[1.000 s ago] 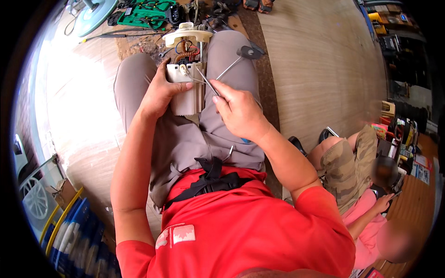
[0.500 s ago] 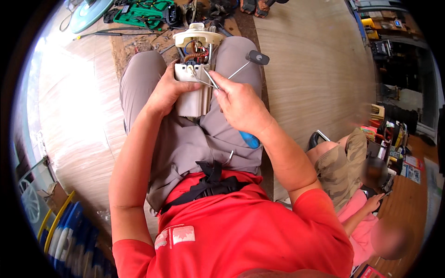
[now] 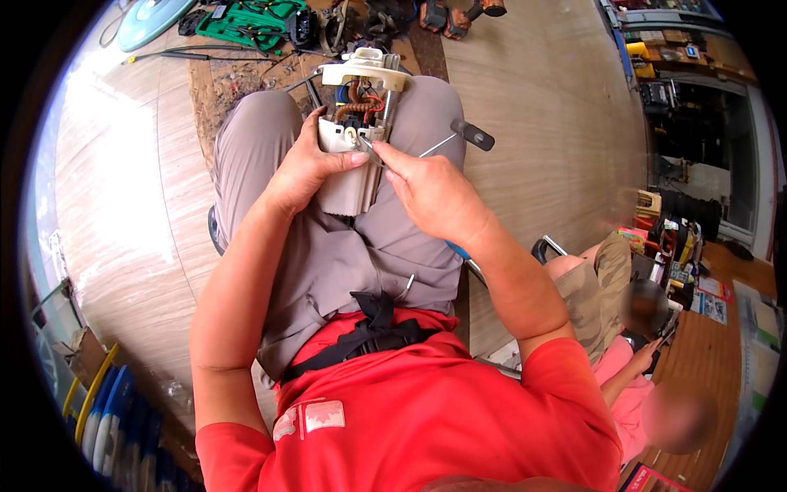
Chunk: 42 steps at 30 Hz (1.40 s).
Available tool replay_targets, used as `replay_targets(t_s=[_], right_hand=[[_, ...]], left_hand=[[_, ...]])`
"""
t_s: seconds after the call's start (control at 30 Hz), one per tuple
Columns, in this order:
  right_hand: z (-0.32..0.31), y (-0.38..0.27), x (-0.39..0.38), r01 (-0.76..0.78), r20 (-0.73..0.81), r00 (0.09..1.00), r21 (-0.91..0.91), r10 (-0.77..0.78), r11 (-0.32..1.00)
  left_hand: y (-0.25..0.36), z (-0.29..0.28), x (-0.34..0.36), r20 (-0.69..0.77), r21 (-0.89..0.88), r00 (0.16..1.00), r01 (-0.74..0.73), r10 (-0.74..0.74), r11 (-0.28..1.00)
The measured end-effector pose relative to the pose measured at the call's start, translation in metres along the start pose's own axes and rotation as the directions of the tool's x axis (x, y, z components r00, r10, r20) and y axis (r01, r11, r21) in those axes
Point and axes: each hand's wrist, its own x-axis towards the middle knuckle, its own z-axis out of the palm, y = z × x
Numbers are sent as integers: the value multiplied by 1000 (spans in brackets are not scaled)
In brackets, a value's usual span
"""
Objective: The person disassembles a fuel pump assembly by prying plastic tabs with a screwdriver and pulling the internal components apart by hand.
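A white plastic fuel pump module (image 3: 344, 190) stands between my thighs, its round cream flange (image 3: 365, 76) at the far end. Brown, red and blue wires and a metal spring show below the flange. My left hand (image 3: 303, 170) is closed round the left side of the body, thumb across its front. From the right, my right hand (image 3: 438, 190) grips a thin screwdriver whose blue handle (image 3: 458, 251) mostly hides beneath my wrist. Its tip is close to a small slot at the body's upper edge. A wire arm ends in a black float (image 3: 475, 136) to the right.
Beyond my knees lie a green tool case (image 3: 246, 23), cables and an orange-black power tool (image 3: 447, 20). At the right, a seated person (image 3: 623, 373) is beside a wooden table (image 3: 697, 361). Blue-and-white items (image 3: 111, 410) stand at the lower left.
The module has shifted slightly right and nearer in the picture, with the float lower. My right index finger has come closer to the slot, and the blue handle is more hidden.
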Motion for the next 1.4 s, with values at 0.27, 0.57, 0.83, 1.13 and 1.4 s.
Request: replay_targets(t_s=[0.27,0.57,0.83,1.13,1.4], right_hand=[[3,-1,2,-17,3,1000,-55,17,998],[4,-5,3,-76,-25,997,14,76,997],[10,-2,3,-184,0,982,250,190,951],[-1,3,3,-313,186,949,458,255,832],[-7,11,0,-295,225,952,500,207,814]], left_hand=[[-3,8,2,-82,100,996,-29,37,995],[-6,12,-2,-137,219,984,-84,116,972],[-9,11,-2,-165,320,971,-111,171,941],[-7,11,-7,-113,125,975,-175,190,977],[4,1,-19,-20,34,990,-140,140,990]])
